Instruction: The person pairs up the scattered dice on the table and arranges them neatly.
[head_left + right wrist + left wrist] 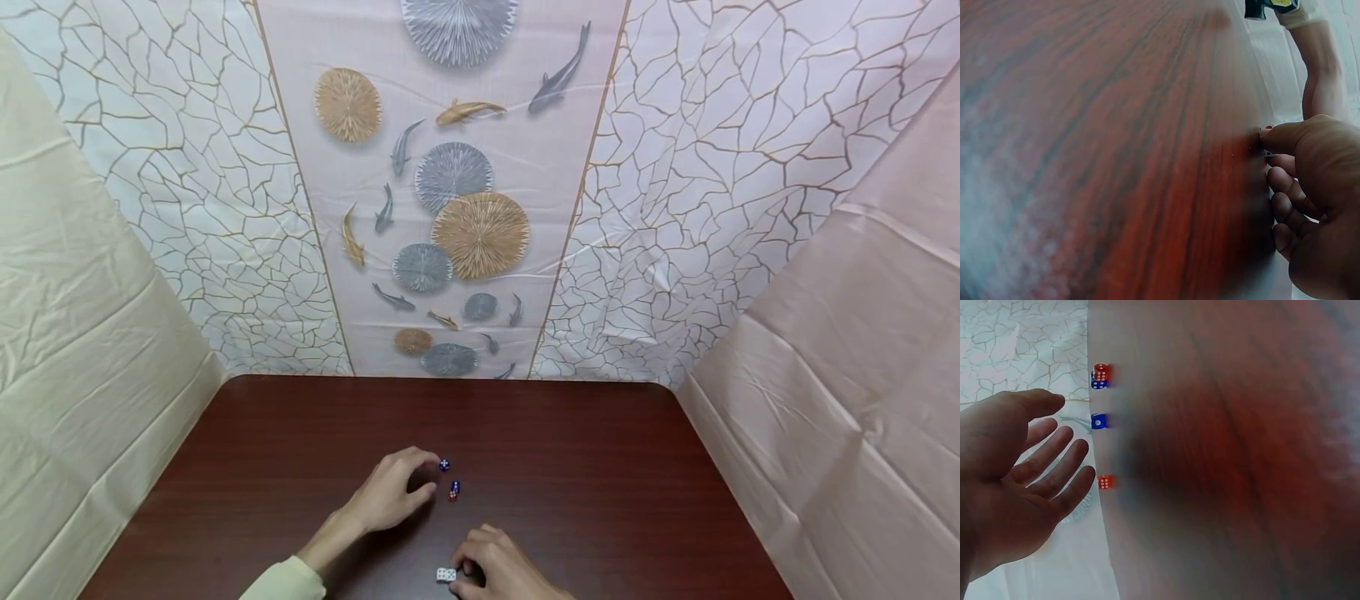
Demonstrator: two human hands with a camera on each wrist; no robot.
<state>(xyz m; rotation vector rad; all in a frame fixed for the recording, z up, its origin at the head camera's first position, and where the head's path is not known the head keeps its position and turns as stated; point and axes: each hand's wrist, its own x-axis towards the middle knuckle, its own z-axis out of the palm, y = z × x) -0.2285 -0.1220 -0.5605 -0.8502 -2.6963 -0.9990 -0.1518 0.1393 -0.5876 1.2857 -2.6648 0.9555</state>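
Two white cubic dice (pixel 446 575) sit side by side on the red-brown wood-grain table (pixel 600 500). At their three o'clock, the right hand (pixel 495 564) seems to pinch the nearer white die (pixel 451 575). Around twelve o'clock lie blue dice (pixel 445 465) and a red die (pixel 453 496); at eleven, the left hand (pixel 392 492) holds nothing, fingers spread. The step looks like setting the white pair; the next move calls for a gentle release.

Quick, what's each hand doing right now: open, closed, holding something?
Left hand: open, holding nothing, beside a small blue cube-shaped die.
Right hand: closed, seemingly pinching a small white cube-shaped die.
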